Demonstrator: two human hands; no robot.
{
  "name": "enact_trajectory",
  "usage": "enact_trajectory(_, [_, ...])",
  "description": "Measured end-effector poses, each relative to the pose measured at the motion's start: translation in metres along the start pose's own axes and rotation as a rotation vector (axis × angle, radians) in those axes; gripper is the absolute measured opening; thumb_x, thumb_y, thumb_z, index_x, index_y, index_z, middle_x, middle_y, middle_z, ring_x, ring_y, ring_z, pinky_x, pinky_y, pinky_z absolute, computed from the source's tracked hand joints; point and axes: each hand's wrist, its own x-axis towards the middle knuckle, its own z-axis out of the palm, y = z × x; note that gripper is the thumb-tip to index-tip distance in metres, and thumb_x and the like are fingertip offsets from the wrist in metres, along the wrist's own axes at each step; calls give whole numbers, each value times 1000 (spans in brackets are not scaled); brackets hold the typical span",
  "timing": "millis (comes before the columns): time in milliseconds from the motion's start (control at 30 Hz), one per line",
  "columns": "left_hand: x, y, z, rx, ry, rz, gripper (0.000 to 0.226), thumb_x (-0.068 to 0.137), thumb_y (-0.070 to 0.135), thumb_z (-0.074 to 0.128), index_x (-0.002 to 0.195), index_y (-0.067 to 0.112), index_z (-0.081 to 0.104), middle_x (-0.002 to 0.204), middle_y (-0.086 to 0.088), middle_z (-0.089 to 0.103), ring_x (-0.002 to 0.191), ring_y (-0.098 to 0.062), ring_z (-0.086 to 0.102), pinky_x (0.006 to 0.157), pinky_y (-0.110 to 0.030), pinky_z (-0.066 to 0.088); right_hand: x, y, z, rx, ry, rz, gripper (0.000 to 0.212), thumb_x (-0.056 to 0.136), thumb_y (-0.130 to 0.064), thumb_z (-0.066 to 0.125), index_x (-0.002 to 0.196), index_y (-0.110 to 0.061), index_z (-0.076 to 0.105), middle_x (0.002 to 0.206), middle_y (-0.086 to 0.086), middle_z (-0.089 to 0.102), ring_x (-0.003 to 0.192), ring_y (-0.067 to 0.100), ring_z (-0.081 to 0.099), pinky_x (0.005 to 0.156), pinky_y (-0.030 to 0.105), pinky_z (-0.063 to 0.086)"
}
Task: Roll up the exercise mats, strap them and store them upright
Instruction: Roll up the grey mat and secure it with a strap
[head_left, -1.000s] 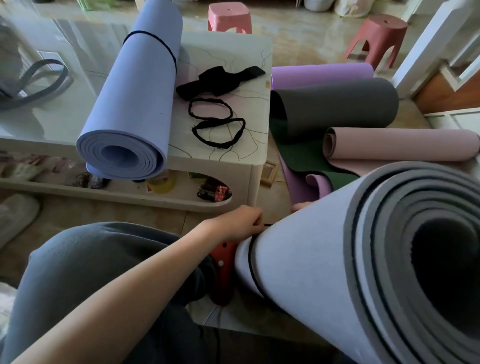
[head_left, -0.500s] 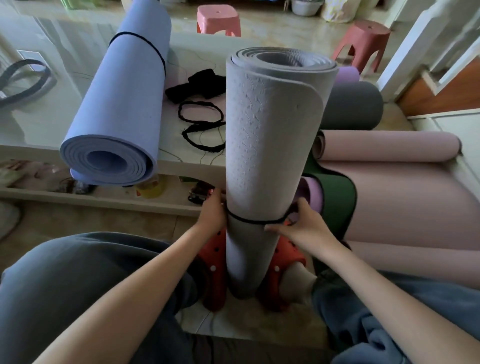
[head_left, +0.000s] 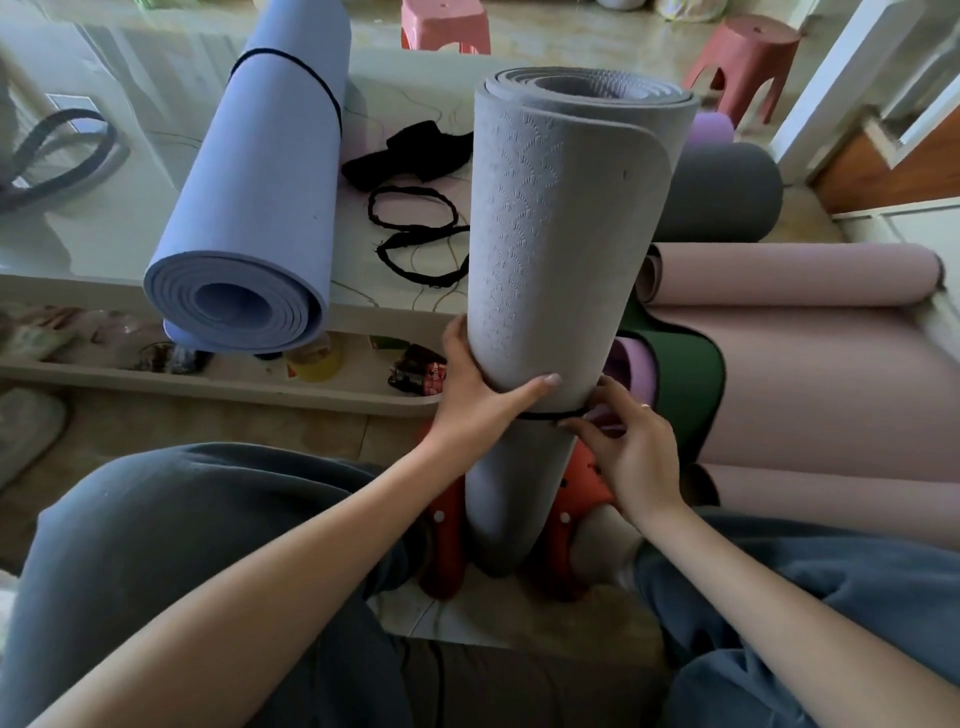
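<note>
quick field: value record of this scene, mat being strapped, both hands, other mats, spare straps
mat in work: grey rolled mat, standing on end on the floor between the feet
strap: thin black band around its lower part
left hand: wraps the roll just above the band
right hand: fingers pinch the band
done mat: blue rolled mat, strapped, lying on the table
spare straps: black loops on the table
other mats: pink, green, dark grey, purple, on the floor at right

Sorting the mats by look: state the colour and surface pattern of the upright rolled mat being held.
Grey upright mat, embossed scale-like texture; head view.
</note>
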Motion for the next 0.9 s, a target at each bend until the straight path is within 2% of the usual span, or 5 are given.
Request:
enact_trajectory(200, [7, 5, -6, 99, 55, 60, 110, 47, 56, 85, 137, 34, 25, 131, 10, 51, 121, -10, 49, 100, -33, 45, -8, -10, -16, -188, -334, 47, 18, 87, -48, 62, 92, -32, 66, 74, -9, 64, 70, 12, 62, 59, 31, 43])
enact_trajectory(467, [12, 4, -7, 75, 48, 27, 97, 46, 58, 84, 123, 38, 29, 126, 7, 54, 118, -12, 53, 101, -38, 46, -39, -47, -30, -303, -536, 7, 41, 89, -47, 57, 127, -35, 54, 102, -11, 68, 90, 13, 65, 64, 22, 44])
enact_trajectory(600, [9, 6, 0, 28, 49, 51, 89, 63, 32, 90, 128, 27, 30, 125, 5, 51, 118, -12, 51, 99, -28, 45, -43, -48, -30, -192, -527, 6, 31, 85, -38, 62, 113, -24, 59, 59, -21, 54, 55, -3, 53, 48, 13, 36])
enact_trajectory(767, [8, 9, 4, 19, 48, 60, 87, 65, 27, 89, 130, 25, 30, 127, 5, 50, 118, -9, 50, 98, -24, 43, -35, -36, -17, -467, -712, 126, 46, 88, -47, 53, 133, -39, 44, 112, -1, 66, 98, 23, 63, 75, 35, 53])
enact_trajectory(900, [8, 9, 0, 26, 14, 48, 88, 66, 31, 87, 130, 30, 26, 132, 4, 49, 122, -10, 48, 101, -26, 42, -10, -18, -37, -562, -596, 224, 42, 89, -34, 49, 128, -46, 46, 117, 5, 65, 102, 32, 63, 79, 39, 54])
